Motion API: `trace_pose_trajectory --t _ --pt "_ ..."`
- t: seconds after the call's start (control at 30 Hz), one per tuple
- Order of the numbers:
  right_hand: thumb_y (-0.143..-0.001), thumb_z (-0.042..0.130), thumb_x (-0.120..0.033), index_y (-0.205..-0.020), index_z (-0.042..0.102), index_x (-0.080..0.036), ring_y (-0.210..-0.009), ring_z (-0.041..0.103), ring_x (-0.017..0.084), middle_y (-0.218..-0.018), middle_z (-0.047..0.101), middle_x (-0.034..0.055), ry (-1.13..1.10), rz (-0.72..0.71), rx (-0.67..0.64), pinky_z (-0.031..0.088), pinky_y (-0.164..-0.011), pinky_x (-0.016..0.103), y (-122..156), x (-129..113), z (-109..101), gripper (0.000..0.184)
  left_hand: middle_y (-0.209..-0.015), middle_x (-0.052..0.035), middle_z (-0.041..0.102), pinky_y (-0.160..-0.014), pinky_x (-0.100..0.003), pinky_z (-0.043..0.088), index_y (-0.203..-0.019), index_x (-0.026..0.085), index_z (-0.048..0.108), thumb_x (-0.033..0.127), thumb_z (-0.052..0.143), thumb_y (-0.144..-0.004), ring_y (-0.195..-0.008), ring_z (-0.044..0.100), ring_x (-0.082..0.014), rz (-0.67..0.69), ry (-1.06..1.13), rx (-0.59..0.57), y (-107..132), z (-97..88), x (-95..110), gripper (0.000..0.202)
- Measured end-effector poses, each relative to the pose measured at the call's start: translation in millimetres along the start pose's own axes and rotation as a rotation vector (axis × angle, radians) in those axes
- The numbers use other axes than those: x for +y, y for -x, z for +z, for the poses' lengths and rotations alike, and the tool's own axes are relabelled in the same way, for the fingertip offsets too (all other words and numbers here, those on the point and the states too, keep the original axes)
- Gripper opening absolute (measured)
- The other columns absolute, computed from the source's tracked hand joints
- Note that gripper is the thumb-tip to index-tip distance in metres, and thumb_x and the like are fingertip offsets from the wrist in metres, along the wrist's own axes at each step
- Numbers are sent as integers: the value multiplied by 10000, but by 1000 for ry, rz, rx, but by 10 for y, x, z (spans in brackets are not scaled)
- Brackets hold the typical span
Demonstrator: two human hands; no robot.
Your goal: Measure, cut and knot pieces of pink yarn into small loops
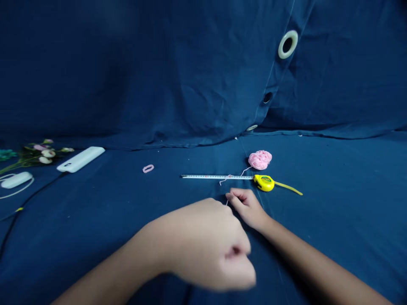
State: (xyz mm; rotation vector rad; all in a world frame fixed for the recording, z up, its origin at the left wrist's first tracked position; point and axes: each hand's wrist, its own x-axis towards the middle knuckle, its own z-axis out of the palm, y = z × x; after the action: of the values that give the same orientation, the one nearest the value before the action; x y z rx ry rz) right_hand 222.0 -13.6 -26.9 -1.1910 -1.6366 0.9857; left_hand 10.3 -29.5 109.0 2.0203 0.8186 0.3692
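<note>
In the foreground my left hand (206,243) is curled into a fist, slightly blurred, its back toward me; whatever its fingers hold is hidden. Just beyond it, my right hand (246,205) pinches a thin, pale yarn strand (227,202) between thumb and fingertips. That strand runs down behind my left hand, where I lose sight of it. Past both hands lies a yellow tape measure (264,183) with its blade (206,177) pulled out to the left. A pink ball of yarn (260,160) rests behind the case, and its loose end crosses the blade.
A small pink loop (148,168) lies left of the blade's tip. Farther left are a white power strip (82,159) with a black cord, a white plug-like device (16,180) with a cable, and artificial flowers (44,154). A dark blue curtain (178,72) hangs behind.
</note>
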Motion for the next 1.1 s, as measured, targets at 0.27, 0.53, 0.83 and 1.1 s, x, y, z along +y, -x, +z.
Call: trace_pose_trajectory --t 0.27,0.53,0.83,1.1 --pt "-983 518 -338 -610 361 -196 -570 352 107 -576 357 -49 163 17 -39 275 -566 258 -100 1 133 429 -576 44 256 -582 -291 216 -595 204 272 318 408 -920 -581 281 -117 30 6 220 -256 -44 -1173 370" --pt "-980 514 -305 -602 372 -193 -557 322 98 -572 328 -57 187 -58 -125 256 -553 259 -202 -26 67 419 -577 49 229 -553 -279 190 -597 221 253 397 441 -899 -587 238 -123 -42 245 305 -204 21 -1502 396" --pt "-982 511 -263 -623 341 -197 -571 307 104 -588 304 -57 200 -95 -170 244 -563 276 -159 9 45 403 -581 45 245 -599 -292 232 -603 208 259 340 385 -942 -589 276 -126 -5 34 273 -154 3 -1455 385" --pt "-918 534 -149 -620 353 -194 -564 350 101 -581 385 -58 287 -165 -193 268 -589 276 -143 -38 83 352 -554 50 245 -586 -289 227 -611 187 264 233 423 -946 -529 311 -102 30 -228 275 -96 19 -1406 374"
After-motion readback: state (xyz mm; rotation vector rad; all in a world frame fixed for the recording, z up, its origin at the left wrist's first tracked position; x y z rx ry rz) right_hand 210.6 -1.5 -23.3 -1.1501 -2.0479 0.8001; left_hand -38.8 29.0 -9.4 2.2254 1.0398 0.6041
